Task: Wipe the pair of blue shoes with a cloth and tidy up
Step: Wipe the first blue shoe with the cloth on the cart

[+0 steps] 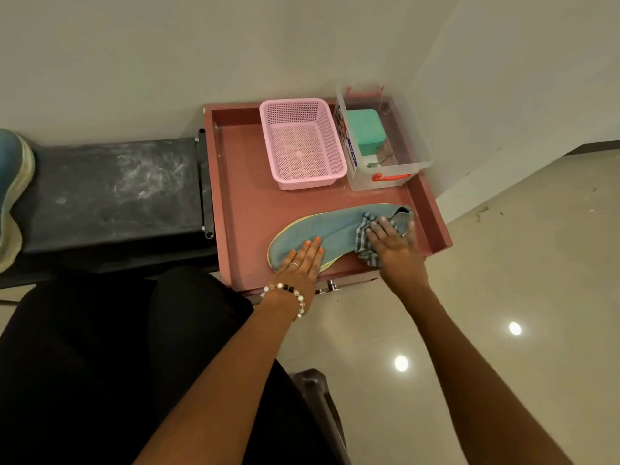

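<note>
Now cloth (365, 241) under right hand (394, 245), on shoe (322, 229).

Your blue shoes and cloth
One shoe (330, 226) lies sideways at 1 o'clock, checked cloth (364, 239) draped near its heel; other shoe (11, 193) at 10 o'clock.

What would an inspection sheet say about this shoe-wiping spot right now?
Surface: red tray, bare at left.
Job's things: blue shoe lying on the tray; checked cloth on it; second shoe on the black bench.
Clutter: pink basket; clear box holding a green case.
Grippers: left hand flat on the toe; right hand presses the cloth.
Cables: nothing seen.
Surroundings: white wall, glossy floor.
</note>
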`<control>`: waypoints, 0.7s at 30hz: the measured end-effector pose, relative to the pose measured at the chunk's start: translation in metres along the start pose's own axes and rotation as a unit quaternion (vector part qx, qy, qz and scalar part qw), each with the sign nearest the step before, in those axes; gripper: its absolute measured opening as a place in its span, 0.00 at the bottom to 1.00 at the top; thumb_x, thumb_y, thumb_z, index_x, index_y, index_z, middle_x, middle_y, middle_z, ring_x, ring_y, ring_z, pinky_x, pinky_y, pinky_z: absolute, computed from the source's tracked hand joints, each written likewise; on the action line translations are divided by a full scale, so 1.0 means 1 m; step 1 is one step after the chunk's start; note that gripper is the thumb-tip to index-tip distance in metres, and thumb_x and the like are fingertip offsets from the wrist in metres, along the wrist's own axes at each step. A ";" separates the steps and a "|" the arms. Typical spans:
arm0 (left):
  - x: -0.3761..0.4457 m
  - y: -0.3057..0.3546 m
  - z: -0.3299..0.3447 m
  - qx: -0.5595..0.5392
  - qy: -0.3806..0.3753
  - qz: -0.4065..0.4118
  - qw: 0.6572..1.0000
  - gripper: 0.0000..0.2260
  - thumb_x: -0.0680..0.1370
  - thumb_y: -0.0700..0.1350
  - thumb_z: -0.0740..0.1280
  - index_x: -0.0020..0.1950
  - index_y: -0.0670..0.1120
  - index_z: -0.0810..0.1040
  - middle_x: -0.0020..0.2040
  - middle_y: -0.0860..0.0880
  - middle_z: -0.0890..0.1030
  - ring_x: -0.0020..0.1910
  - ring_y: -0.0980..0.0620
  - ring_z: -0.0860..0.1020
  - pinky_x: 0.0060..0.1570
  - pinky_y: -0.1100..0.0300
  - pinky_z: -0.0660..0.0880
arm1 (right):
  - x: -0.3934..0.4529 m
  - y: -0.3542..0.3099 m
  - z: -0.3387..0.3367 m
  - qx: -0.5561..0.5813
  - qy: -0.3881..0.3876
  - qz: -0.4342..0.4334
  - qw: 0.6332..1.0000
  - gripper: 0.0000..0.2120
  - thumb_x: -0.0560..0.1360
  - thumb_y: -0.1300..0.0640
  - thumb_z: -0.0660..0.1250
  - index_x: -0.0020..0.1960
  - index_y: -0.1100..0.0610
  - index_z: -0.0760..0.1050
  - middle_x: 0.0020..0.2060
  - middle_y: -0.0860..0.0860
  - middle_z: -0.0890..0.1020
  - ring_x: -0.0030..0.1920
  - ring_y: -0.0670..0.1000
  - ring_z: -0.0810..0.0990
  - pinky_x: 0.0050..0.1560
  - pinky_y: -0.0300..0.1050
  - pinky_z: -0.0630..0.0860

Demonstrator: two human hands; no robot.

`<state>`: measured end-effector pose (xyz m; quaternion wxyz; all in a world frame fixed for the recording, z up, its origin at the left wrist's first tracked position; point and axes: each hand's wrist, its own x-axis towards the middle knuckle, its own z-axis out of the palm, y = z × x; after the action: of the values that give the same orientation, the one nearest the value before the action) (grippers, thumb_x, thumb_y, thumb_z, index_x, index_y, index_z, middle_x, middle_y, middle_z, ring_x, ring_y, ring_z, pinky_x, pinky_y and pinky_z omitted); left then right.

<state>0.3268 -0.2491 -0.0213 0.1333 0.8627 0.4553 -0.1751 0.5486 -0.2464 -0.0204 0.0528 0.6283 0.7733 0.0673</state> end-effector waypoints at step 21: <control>0.002 -0.002 -0.005 -0.014 -0.021 0.015 1.000 0.39 0.76 0.38 0.59 0.76 0.39 0.33 0.76 0.43 0.31 0.76 0.45 0.35 0.73 0.52 0.40 | -0.004 -0.009 -0.015 0.131 -0.052 0.064 0.988 0.31 0.60 0.77 0.66 0.63 0.66 0.74 0.59 0.63 0.78 0.61 0.61 0.76 0.71 0.56 0.52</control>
<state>0.3269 -0.2444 -0.0181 0.1571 0.8638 0.4415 -0.1849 0.5384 -0.2527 -0.0072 0.0056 0.6805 0.7300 -0.0638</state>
